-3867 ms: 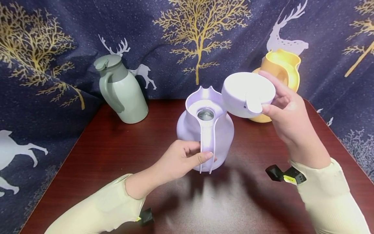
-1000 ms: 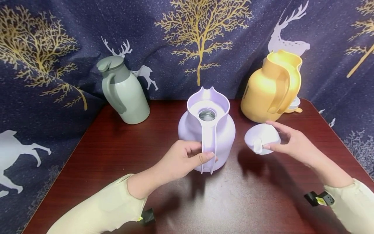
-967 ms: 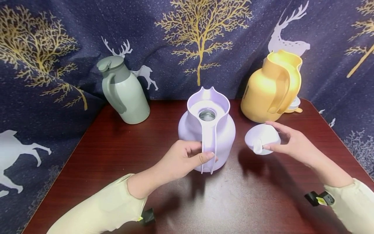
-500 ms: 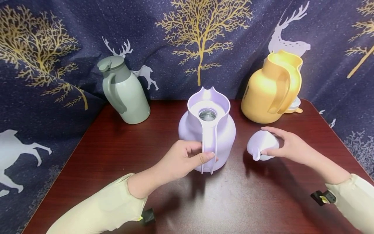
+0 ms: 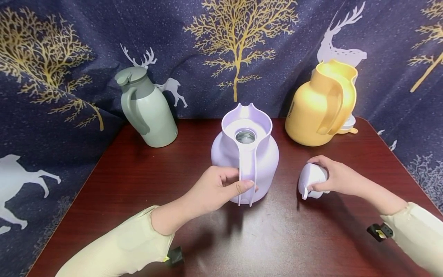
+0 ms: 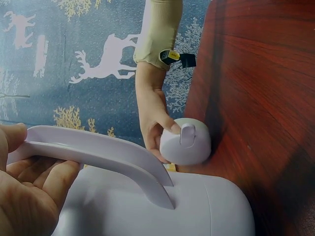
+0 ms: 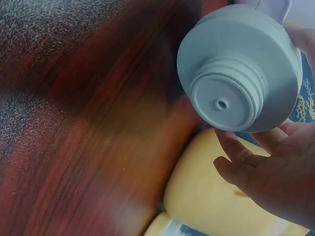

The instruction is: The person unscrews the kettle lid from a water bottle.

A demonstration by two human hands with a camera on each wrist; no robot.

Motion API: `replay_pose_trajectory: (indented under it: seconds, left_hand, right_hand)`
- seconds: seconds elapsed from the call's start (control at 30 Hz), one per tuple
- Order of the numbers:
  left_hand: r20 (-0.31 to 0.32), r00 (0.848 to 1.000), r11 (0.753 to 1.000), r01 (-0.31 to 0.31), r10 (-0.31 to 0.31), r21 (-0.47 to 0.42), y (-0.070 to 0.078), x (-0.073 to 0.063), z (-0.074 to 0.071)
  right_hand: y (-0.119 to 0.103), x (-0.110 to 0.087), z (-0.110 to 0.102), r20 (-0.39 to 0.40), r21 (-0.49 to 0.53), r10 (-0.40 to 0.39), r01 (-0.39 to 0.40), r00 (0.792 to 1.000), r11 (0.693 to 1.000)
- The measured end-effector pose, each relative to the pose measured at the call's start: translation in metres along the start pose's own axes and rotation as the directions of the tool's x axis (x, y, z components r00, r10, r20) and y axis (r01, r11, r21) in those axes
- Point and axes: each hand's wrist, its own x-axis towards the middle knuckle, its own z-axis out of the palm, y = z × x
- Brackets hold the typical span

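A lavender thermos jug point(image 5: 265, 161) stands upright mid-table, its top uncovered and the round metal-lined opening showing. My left hand point(image 5: 211, 189) grips the jug's handle point(image 5: 247, 163), thumb across its outer face; the left wrist view shows fingers curled beneath it. To the right of the jug, my right hand point(image 5: 340, 177) holds its pale lavender lid point(image 5: 313, 180) between thumb and fingers, low over the table. The lid is tipped on edge with its spout tab point(image 6: 187, 135) toward me. In the right wrist view its threaded stopper point(image 7: 226, 98) with a small central hole faces the camera.
At the back right stands a lidless yellow jug point(image 5: 308, 115), with a white-and-yellow lid point(image 5: 347, 125) partly hidden behind it. A green jug point(image 5: 152, 115) with its lid on is at the back left. A patterned dark blue cloth point(image 5: 194, 77) hangs behind the table point(image 5: 145, 200).
The right hand has carried the lid from beside the jug's top down to the right. Over the last second the lid has sunk and tipped onto its edge. Left hand and jug stay put.
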Motion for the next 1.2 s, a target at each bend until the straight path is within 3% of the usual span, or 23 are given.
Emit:
replay_pose_trajectory:
  seconds: [0.13, 0.27, 0.4, 0.63, 0.9, 1.2]
  left_hand:
    - [-0.002, 1.0, 1.0, -0.001, 0.001, 0.003, 0.0, 0.0, 0.0]
    - [-0.008, 1.0, 1.0, 0.002, -0.002, 0.015, 0.0, 0.0, 0.0]
    - [-0.013, 1.0, 1.0, 0.001, 0.0, 0.025, -0.001, -0.001, -0.001]
    - [-0.006, 1.0, 1.0, 0.002, -0.002, -0.001, -0.002, 0.0, 0.0]
    - [-0.003, 1.0, 1.0, 0.0, 0.0, -0.006, -0.002, 0.001, 0.001]
    - [-0.004, 1.0, 1.0, -0.012, 0.012, 0.003, -0.004, 0.002, 0.001]
  right_hand:
    - [0.001, 0.002, 0.0, 0.03, -0.017, -0.013, 0.013, 0.999, 1.0]
    - [0.0, 0.004, 0.002, 0.012, -0.021, -0.089, 0.089, 0.996, 0.996]
    - [-0.005, 0.007, 0.006, -0.002, -0.049, -0.115, 0.115, 0.993, 0.992]
    - [-0.014, 0.012, 0.018, 0.011, 0.019, -0.052, 0.052, 0.999, 0.998]
    - [-0.011, 0.012, 0.03, -0.026, 0.005, 0.046, -0.046, 0.999, 0.999]
    - [-0.005, 0.011, 0.032, -0.037, 0.007, -0.012, 0.012, 0.999, 1.0]
